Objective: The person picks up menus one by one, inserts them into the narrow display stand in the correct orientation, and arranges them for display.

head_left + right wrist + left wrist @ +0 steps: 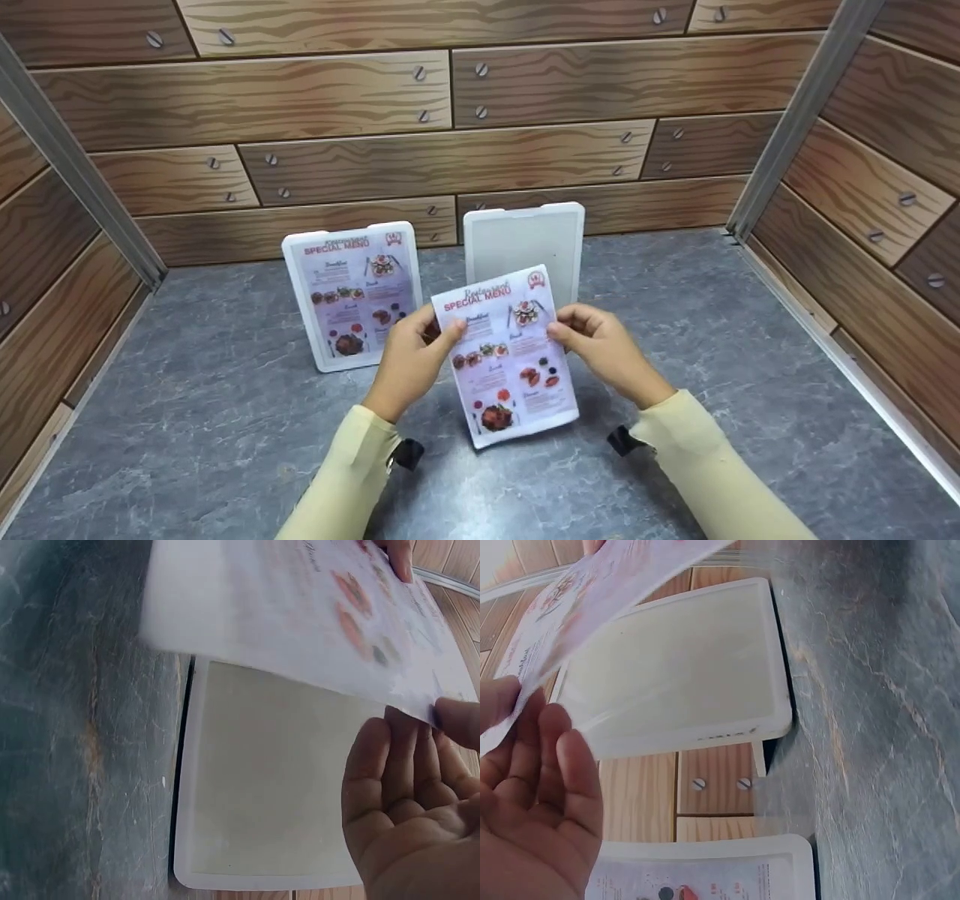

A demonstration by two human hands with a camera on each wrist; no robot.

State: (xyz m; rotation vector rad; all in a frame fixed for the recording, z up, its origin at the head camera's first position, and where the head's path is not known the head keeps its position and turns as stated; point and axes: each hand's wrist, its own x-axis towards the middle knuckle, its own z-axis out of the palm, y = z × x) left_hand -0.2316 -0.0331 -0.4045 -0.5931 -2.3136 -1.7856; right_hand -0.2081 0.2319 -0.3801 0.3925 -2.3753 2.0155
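Both hands hold a printed menu sheet point(510, 360) up in front of the body, its printed side facing me. On its left edge, the left hand point(415, 356) pinches the paper between thumb and curled fingers. The right hand point(609, 350) pinches the opposite edge the same way. Behind the sheet stands a white frame point(525, 232) with a blank pale panel, its lower part hidden by the paper in the head view. The left wrist view shows this blank frame point(682, 667) propped upright; the right wrist view has the sheet point(300, 622) overlapping it.
To the left stands a second white frame point(360, 300) with a matching menu inside, partly behind the left hand. Both frames rest on a grey marbled tabletop point(225, 450). Wood-patterned panels point(360, 97) wall in the back and sides, with metal strips at the corners.
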